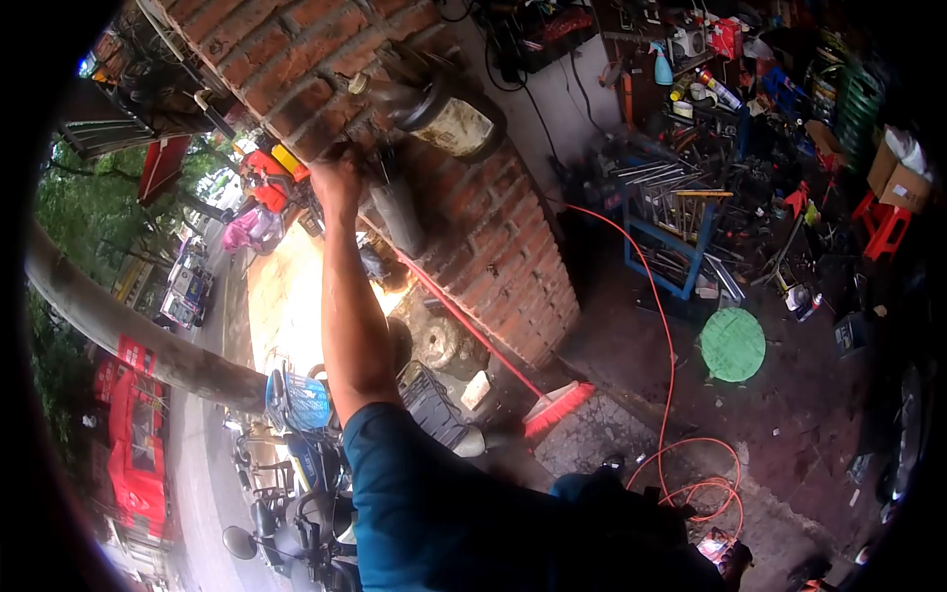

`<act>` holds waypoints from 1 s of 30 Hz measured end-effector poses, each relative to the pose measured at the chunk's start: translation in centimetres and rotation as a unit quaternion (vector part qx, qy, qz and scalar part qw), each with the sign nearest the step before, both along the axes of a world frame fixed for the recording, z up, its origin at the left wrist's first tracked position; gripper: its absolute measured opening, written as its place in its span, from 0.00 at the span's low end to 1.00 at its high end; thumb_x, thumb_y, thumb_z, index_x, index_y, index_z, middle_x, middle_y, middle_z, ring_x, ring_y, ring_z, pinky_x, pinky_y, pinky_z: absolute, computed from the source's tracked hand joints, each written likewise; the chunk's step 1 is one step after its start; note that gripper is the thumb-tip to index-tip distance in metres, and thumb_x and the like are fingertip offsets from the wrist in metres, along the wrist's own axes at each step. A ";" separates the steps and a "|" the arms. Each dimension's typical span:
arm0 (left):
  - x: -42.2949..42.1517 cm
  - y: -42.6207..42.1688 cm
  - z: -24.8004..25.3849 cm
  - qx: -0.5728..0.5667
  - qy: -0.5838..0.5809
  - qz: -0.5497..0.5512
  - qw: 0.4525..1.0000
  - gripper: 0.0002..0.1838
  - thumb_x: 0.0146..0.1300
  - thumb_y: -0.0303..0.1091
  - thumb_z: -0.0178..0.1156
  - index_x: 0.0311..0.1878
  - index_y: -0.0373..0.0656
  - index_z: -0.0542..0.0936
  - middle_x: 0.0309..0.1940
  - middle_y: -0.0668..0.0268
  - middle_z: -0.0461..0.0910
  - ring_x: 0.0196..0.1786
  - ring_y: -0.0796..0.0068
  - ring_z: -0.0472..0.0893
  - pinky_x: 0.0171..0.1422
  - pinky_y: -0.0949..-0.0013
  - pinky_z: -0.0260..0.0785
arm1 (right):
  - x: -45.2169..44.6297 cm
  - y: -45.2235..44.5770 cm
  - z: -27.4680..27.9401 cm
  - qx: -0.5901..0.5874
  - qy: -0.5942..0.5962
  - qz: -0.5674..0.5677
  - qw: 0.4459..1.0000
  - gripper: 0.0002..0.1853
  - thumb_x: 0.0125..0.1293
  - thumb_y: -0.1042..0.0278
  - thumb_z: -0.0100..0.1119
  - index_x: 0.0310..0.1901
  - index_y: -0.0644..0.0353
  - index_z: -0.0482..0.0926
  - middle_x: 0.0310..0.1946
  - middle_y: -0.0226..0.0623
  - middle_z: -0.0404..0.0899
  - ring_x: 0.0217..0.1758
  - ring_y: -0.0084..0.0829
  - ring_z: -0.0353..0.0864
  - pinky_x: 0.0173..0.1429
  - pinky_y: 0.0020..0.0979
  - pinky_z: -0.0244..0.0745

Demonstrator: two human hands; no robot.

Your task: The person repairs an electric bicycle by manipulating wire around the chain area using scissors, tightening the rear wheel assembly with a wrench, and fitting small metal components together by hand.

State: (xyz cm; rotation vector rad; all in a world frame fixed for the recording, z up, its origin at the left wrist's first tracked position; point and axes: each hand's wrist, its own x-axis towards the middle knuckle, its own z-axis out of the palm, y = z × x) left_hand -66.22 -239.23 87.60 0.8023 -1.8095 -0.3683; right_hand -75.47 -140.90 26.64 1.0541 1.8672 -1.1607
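Note:
My left arm stretches up to the brick pillar (pixel 523 247), and my left hand (pixel 337 180) is closed at its edge, with whatever it grips hidden by the fingers. Beside that hand, a dark jug (pixel 454 123) with a worn pale label hangs on the bricks. A grey cylindrical thing (pixel 397 215) is just below the hand. At the lower right, my right hand (pixel 735 560) is dark and partly cut off by shadow. A small red and white item (pixel 712 543) lies against it, close to an orange hose (pixel 671 365).
A red broom (pixel 557 407) leans against the pillar's foot. A blue metal rack (pixel 656 261) of rods, a green round stool top (pixel 732 344) and a red stool (pixel 880 225) stand at right. Parked scooters (pixel 296 528) and a street lie at left. The hose coils on the floor.

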 end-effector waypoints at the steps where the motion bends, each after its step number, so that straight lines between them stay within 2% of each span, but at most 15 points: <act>1: 0.2 -1.1 0.2 -0.058 0.004 0.014 0.998 0.12 0.58 0.33 0.59 0.39 0.34 0.85 0.29 0.58 0.85 0.32 0.67 0.83 0.41 0.64 0.73 | 0.0 0.0 0.0 -0.001 -0.004 -0.001 1.000 0.07 0.61 0.62 0.63 0.30 0.55 0.82 0.25 0.31 0.82 0.25 0.28 0.80 0.30 0.34 0.79; 7: 0.7 1.4 5.1 -0.160 0.037 0.079 0.983 0.11 0.60 0.30 0.58 0.39 0.33 0.84 0.32 0.54 0.85 0.36 0.64 0.82 0.45 0.65 0.72 | 0.8 0.3 0.0 -0.005 -0.018 -0.023 1.000 0.08 0.61 0.61 0.64 0.30 0.55 0.82 0.25 0.31 0.81 0.25 0.28 0.80 0.31 0.34 0.79; 10: 0.5 3.2 6.6 -0.204 0.150 0.060 0.966 0.12 0.62 0.28 0.59 0.45 0.32 0.83 0.35 0.55 0.86 0.37 0.64 0.82 0.47 0.64 0.72 | 0.6 0.3 -0.3 -0.024 -0.022 -0.043 0.999 0.08 0.61 0.61 0.64 0.30 0.55 0.82 0.24 0.31 0.81 0.25 0.28 0.80 0.31 0.35 0.79; 11: 1.2 3.3 7.0 -0.240 0.105 0.116 0.958 0.11 0.64 0.30 0.59 0.45 0.33 0.83 0.36 0.58 0.86 0.37 0.66 0.82 0.45 0.65 0.72 | -0.1 0.1 -0.7 -0.042 -0.015 -0.043 0.998 0.08 0.62 0.60 0.64 0.30 0.55 0.82 0.24 0.31 0.81 0.25 0.28 0.80 0.32 0.35 0.79; 12: -0.4 8.3 7.0 -0.246 0.184 0.083 0.948 0.10 0.66 0.31 0.60 0.42 0.33 0.84 0.31 0.63 0.84 0.32 0.77 0.78 0.37 0.69 0.70 | -0.1 0.2 -0.8 -0.029 0.054 0.001 0.998 0.06 0.58 0.63 0.64 0.30 0.55 0.82 0.25 0.31 0.81 0.26 0.29 0.80 0.31 0.35 0.79; 14: -3.1 15.5 6.3 -0.186 0.240 -0.017 0.953 0.11 0.66 0.33 0.61 0.38 0.32 0.84 0.30 0.63 0.85 0.33 0.75 0.80 0.39 0.68 0.70 | 1.0 -2.0 -0.7 0.043 0.236 0.154 0.959 0.05 0.52 0.68 0.64 0.31 0.55 0.82 0.25 0.31 0.81 0.27 0.29 0.81 0.31 0.34 0.78; 15: -4.4 18.4 4.9 -0.151 0.201 -0.075 0.965 0.12 0.66 0.34 0.61 0.37 0.33 0.84 0.30 0.63 0.84 0.33 0.74 0.80 0.42 0.68 0.69 | 1.0 -5.0 1.5 0.087 0.311 0.213 0.922 0.06 0.49 0.71 0.63 0.31 0.56 0.82 0.26 0.31 0.81 0.28 0.29 0.82 0.31 0.34 0.78; 17: -9.1 23.7 -0.2 -0.019 0.185 -0.196 0.963 0.11 0.66 0.35 0.60 0.33 0.36 0.82 0.28 0.66 0.82 0.34 0.76 0.78 0.43 0.70 0.68 | -0.4 -12.2 9.0 0.171 0.499 0.271 0.805 0.12 0.64 0.69 0.60 0.46 0.66 0.80 0.38 0.41 0.82 0.44 0.31 0.81 0.51 0.32 0.76; 19: -13.6 28.9 -8.3 0.143 0.119 -0.392 0.901 0.09 0.64 0.33 0.62 0.33 0.36 0.80 0.27 0.65 0.81 0.34 0.76 0.77 0.42 0.70 0.68 | -1.4 -20.6 21.7 -0.029 0.435 0.077 0.897 0.26 0.67 0.57 0.61 0.61 0.65 0.71 0.51 0.45 0.79 0.54 0.36 0.79 0.57 0.35 0.74; 20: -15.9 32.8 -12.3 0.147 0.081 -0.491 0.855 0.06 0.62 0.29 0.63 0.36 0.36 0.78 0.27 0.65 0.79 0.30 0.77 0.76 0.37 0.72 0.68 | -1.9 -23.4 27.9 -0.019 0.399 0.092 0.912 0.29 0.66 0.53 0.61 0.63 0.63 0.71 0.57 0.47 0.76 0.59 0.39 0.77 0.59 0.36 0.73; 21: -17.0 36.4 -17.1 0.281 0.021 -0.530 0.800 0.06 0.63 0.26 0.62 0.40 0.34 0.77 0.28 0.65 0.79 0.27 0.79 0.75 0.32 0.75 0.69 | -1.9 -24.3 28.0 -0.025 0.479 0.127 0.868 0.32 0.65 0.49 0.61 0.65 0.59 0.69 0.60 0.50 0.73 0.61 0.44 0.75 0.63 0.39 0.71; 22: -18.0 40.7 -20.3 0.271 -0.033 -0.567 0.777 0.04 0.64 0.25 0.61 0.38 0.35 0.77 0.26 0.66 0.78 0.26 0.79 0.74 0.32 0.75 0.68 | -2.2 -25.3 31.0 -0.044 0.472 0.156 0.866 0.35 0.65 0.46 0.61 0.67 0.60 0.67 0.62 0.52 0.71 0.65 0.48 0.72 0.66 0.42 0.69; 24: -18.9 48.1 -25.8 0.292 -0.123 -0.665 0.676 0.04 0.64 0.25 0.61 0.36 0.34 0.76 0.24 0.66 0.77 0.26 0.79 0.74 0.33 0.75 0.67 | -2.1 -25.8 31.0 -0.086 0.466 0.198 0.858 0.38 0.66 0.47 0.61 0.70 0.63 0.60 0.64 0.50 0.69 0.66 0.48 0.70 0.67 0.42 0.68; 26: -18.7 55.1 -27.0 0.324 -0.150 -0.686 0.634 0.05 0.65 0.26 0.59 0.36 0.34 0.76 0.23 0.65 0.77 0.24 0.78 0.74 0.30 0.74 0.69 | -1.1 -25.0 30.9 -0.126 0.471 0.144 0.861 0.34 0.66 0.44 0.59 0.64 0.62 0.69 0.55 0.54 0.77 0.60 0.49 0.76 0.63 0.43 0.70; 30: -19.0 66.0 -29.2 0.434 -0.157 -0.705 0.538 0.04 0.65 0.25 0.57 0.38 0.34 0.76 0.24 0.63 0.78 0.21 0.77 0.74 0.26 0.73 0.69 | 1.5 -19.1 27.8 -0.126 0.486 0.045 0.864 0.23 0.68 0.50 0.57 0.54 0.63 0.78 0.44 0.52 0.82 0.51 0.45 0.81 0.56 0.42 0.72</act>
